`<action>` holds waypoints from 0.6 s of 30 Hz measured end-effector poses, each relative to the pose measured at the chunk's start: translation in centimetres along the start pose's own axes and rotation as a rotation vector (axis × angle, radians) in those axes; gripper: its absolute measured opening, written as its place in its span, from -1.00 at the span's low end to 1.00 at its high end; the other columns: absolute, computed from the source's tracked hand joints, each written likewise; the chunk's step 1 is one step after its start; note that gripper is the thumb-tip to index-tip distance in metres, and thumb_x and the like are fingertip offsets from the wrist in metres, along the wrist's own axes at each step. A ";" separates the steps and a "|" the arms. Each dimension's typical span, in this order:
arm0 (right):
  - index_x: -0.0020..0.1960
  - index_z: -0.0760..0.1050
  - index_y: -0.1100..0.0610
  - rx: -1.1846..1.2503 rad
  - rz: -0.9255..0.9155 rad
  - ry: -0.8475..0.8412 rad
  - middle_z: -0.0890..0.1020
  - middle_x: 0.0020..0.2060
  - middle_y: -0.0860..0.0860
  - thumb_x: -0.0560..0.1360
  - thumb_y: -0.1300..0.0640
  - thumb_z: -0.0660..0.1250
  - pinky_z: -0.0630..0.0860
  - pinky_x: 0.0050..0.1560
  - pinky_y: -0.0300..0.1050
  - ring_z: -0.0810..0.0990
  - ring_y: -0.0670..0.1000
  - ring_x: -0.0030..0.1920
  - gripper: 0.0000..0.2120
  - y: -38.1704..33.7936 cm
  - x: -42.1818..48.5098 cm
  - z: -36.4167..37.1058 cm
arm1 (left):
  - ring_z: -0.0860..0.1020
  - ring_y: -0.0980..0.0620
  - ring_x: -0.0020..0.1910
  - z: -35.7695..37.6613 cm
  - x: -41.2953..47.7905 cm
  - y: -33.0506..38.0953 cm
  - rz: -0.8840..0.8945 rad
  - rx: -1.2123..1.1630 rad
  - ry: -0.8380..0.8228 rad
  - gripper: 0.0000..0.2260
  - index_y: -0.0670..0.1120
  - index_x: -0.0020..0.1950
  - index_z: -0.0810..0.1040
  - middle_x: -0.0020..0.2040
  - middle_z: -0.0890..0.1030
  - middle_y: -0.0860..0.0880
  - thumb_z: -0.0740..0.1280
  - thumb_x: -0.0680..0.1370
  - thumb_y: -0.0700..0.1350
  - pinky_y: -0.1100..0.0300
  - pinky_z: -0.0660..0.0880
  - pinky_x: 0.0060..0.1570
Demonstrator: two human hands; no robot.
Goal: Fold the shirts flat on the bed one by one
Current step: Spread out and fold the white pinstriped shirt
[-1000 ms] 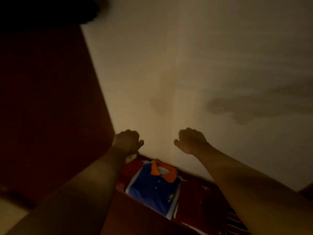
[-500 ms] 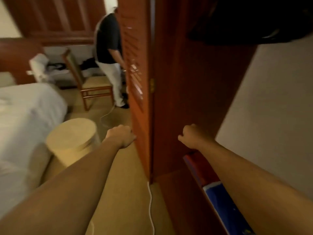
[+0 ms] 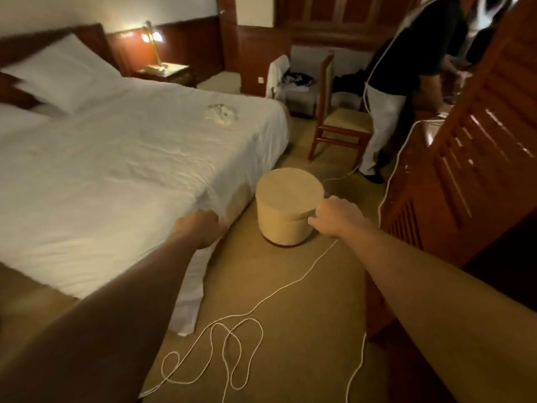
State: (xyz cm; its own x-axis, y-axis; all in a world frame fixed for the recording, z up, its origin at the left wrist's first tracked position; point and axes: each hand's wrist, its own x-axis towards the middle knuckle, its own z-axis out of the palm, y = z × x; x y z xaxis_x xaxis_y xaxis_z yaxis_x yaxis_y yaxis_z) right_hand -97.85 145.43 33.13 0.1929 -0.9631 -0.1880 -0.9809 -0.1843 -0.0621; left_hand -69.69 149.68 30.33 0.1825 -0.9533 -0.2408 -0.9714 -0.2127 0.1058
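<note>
Fingers (image 3: 316, 220) of the right hand (image 3: 334, 216) are curled into a fist with nothing pinched, seen against the round beige fabric stool (image 3: 287, 199). Left hand (image 3: 199, 231) is balled up too, held by the near right corner of the white-sheeted bed (image 3: 116, 158) filling the left. A crumpled whitish cloth (image 3: 220, 114) is seen at its far end, can't be told if it's a shirt tbh.

Legible markings: none — no text, label, brand, number or sign can be read on any surface in this view.
</note>
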 end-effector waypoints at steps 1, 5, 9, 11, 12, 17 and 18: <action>0.12 0.53 0.13 -0.002 -0.047 -0.002 0.58 -0.07 0.08 0.61 -0.11 0.22 0.51 -0.06 0.00 0.58 0.10 -0.04 -0.68 -1.9 1.3 -0.1 | 0.57 -0.15 0.11 -0.2 0.0 -2.2 -0.043 0.001 0.003 -0.64 -0.03 0.14 0.61 0.16 0.60 -0.11 0.21 0.60 0.20 0.04 0.45 0.04; 0.04 0.53 0.10 -0.067 -0.191 -0.012 0.49 -0.23 0.01 0.61 -0.10 0.22 0.39 -0.19 -0.05 0.48 0.05 -0.20 -0.72 -8.4 5.7 -0.4 | 0.57 -0.16 0.06 -1.0 -0.2 -9.3 -0.203 -0.021 0.015 -0.68 -0.03 0.01 0.61 0.10 0.62 -0.11 0.23 0.60 0.19 0.03 0.48 0.02; -0.10 0.47 0.11 -0.083 -0.306 -0.002 0.48 -0.24 0.04 0.61 -0.08 0.20 0.29 -0.32 -0.10 0.45 0.04 -0.26 -0.72 -13.2 10.4 -1.5 | 0.58 -0.16 0.03 -2.2 1.0 -13.8 -0.306 -0.044 0.027 -0.69 -0.03 -0.07 0.60 0.06 0.64 -0.09 0.25 0.61 0.18 0.07 0.48 -0.02; -0.20 0.40 0.11 -0.078 -0.347 0.012 0.44 -0.25 0.04 0.61 -0.07 0.20 0.27 -0.34 -0.11 0.44 0.06 -0.26 -0.69 -14.9 13.2 -2.4 | 0.58 -0.16 0.02 -3.0 2.5 -15.1 -0.343 -0.049 0.040 -0.69 -0.03 -0.07 0.60 0.06 0.63 -0.09 0.25 0.61 0.17 0.09 0.46 -0.05; -0.25 0.35 0.10 -0.076 -0.364 0.021 0.42 -0.28 0.04 0.61 -0.07 0.19 0.25 -0.36 -0.12 0.42 0.07 -0.28 -0.66 -15.6 14.8 -2.9 | 0.58 -0.16 0.03 -3.4 3.6 -15.5 -0.357 -0.050 0.046 -0.69 -0.03 -0.07 0.60 0.07 0.63 -0.09 0.25 0.61 0.18 0.09 0.46 -0.05; -0.32 0.27 0.09 -0.086 -0.411 0.048 0.40 -0.31 0.05 0.61 -0.10 0.19 0.28 -0.34 -0.12 0.40 0.07 -0.33 -0.59 -17.3 25.0 -5.8 | 0.59 -0.15 0.06 -6.9 11.9 -15.6 -0.404 -0.080 0.085 -0.68 -0.04 -0.01 0.62 0.08 0.64 -0.07 0.24 0.62 0.18 0.06 0.49 0.01; -0.32 0.28 0.09 -0.087 -0.420 0.064 0.40 -0.31 0.04 0.61 -0.10 0.19 0.28 -0.33 -0.12 0.40 0.07 -0.32 -0.59 -17.3 27.2 -6.5 | 0.59 -0.15 0.06 -7.9 13.8 -15.4 -0.411 -0.093 0.103 -0.69 -0.03 -0.04 0.61 0.07 0.64 -0.08 0.25 0.61 0.18 0.05 0.49 0.03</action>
State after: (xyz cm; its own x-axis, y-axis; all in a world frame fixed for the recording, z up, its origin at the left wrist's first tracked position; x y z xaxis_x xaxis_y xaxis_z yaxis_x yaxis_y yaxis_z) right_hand -75.85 121.18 35.46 0.5762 -0.8108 -0.1025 -0.8168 -0.5758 -0.0363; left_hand -51.03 138.10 32.96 0.5705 -0.8004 -0.1839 -0.7976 -0.5934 0.1084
